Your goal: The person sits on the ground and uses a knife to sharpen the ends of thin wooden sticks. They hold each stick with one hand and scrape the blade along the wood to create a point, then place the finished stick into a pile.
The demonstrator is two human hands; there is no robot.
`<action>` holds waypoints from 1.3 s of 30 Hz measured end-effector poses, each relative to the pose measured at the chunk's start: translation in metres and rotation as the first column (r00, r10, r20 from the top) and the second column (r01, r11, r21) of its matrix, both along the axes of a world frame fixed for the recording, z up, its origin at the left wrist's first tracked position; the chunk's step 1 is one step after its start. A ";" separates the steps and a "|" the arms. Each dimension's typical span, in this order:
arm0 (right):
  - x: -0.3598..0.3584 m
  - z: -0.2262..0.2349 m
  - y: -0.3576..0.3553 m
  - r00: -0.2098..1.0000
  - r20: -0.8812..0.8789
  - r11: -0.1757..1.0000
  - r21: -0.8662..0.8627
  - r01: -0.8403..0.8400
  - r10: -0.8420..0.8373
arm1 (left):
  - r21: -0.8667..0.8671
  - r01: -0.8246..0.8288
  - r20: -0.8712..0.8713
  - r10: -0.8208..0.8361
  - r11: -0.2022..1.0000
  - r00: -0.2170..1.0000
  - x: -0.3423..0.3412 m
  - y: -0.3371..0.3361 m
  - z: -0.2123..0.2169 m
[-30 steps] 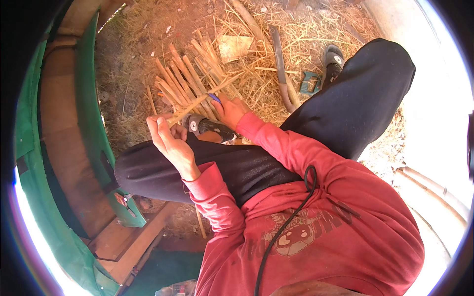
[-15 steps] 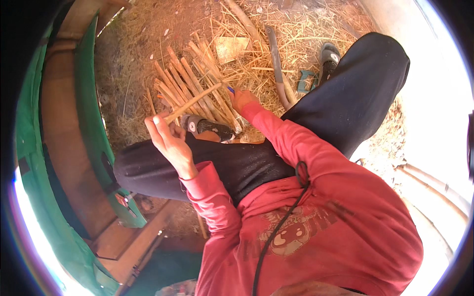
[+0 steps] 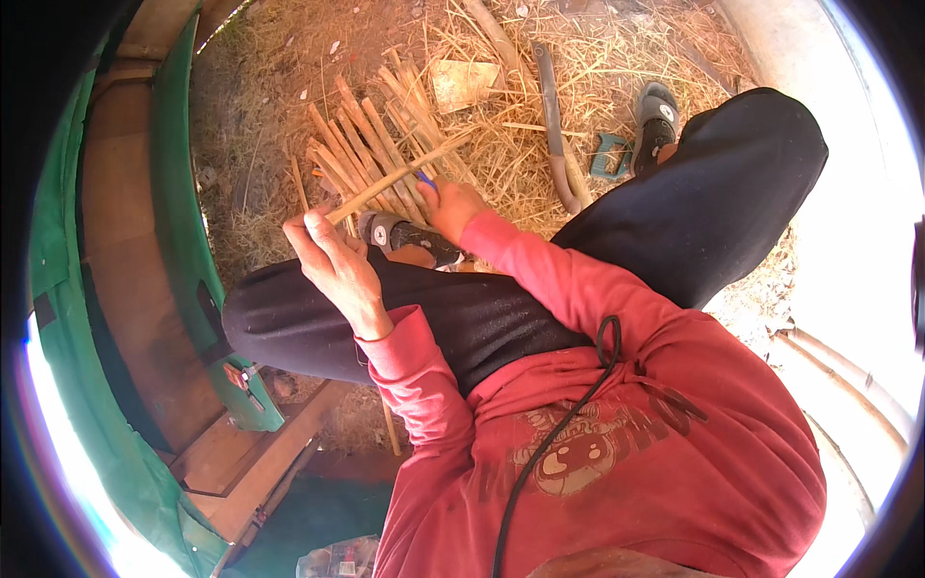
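Observation:
My left hand (image 3: 335,268) is closed around the near end of a thin, pale wooden stick (image 3: 397,179), above my left knee. The stick slants up and to the right, its far end free over the straw. My right hand (image 3: 455,208) is closed on a small tool with a blue part (image 3: 426,180) showing by the thumb. That blue part is just below the stick, at or close to its middle; I cannot tell whether it touches. The rest of the tool is hidden by my fingers.
A pile of split sticks (image 3: 358,135) lies beyond my left foot. A machete (image 3: 551,106) with a wooden handle lies on the straw, near a green handle (image 3: 610,156) beside my right foot. A pale flat piece (image 3: 464,85) lies behind the pile. Green sheeting (image 3: 173,193) hangs at left.
My right hand has moved left and slightly down with the blue tool, from the stick's far end toward its middle. My left hand keeps its hold. The view has shifted slightly.

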State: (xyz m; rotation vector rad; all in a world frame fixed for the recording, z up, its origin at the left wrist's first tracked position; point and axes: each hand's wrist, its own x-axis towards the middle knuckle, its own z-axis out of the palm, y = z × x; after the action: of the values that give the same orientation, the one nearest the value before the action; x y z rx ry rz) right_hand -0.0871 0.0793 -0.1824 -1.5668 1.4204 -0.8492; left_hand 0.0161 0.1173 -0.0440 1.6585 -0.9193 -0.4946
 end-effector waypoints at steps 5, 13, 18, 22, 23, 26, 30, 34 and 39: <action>-0.008 0.047 0.013 0.989 -0.052 0.988 -0.051 -0.145 0.142 | -0.017 -0.005 0.089 0.007 1.000 0.996 0.001 0.003 -0.005; 0.001 0.026 0.004 0.981 -0.155 0.991 -0.047 -0.122 0.113 | 0.113 -0.078 0.214 0.053 0.990 0.975 0.010 0.005 0.002; 0.008 0.020 0.008 0.968 -0.220 0.990 -0.053 -0.133 0.118 | 0.156 -0.114 0.325 0.058 0.981 0.944 0.023 0.015 0.001; 0.009 0.016 0.010 0.962 -0.231 0.989 0.033 -0.145 0.149 | 0.205 -0.105 0.440 0.004 0.973 0.898 0.029 0.020 0.006; 0.005 -0.003 0.000 0.948 -0.278 0.983 -0.046 -0.175 0.156 | 0.249 -0.099 0.460 -0.028 0.963 0.887 0.021 0.015 0.012; -0.005 -0.026 -0.015 0.935 -0.319 0.967 -0.145 -0.208 0.153 | 0.302 -0.053 0.548 -0.128 0.952 0.827 0.017 0.009 0.026; -0.030 0.030 -0.005 0.964 -0.237 0.991 0.087 -0.098 0.116 | 0.268 0.133 0.731 -0.291 0.954 0.617 0.041 0.026 0.013; -0.037 0.072 -0.005 0.974 0.004 0.969 -0.104 -0.224 0.226 | 0.344 0.097 0.410 -0.243 0.934 0.879 0.016 0.007 0.022; -0.021 0.052 0.011 0.960 0.003 0.943 -0.193 -0.273 0.279 | 0.178 0.190 0.452 -0.252 0.966 0.856 0.013 0.002 0.016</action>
State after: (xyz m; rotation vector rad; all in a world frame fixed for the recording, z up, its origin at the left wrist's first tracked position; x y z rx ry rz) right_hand -0.1081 0.0899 -0.1306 -1.8387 1.0884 -0.8534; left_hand 0.0287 0.1191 -0.0279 1.8374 -1.4793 -0.3061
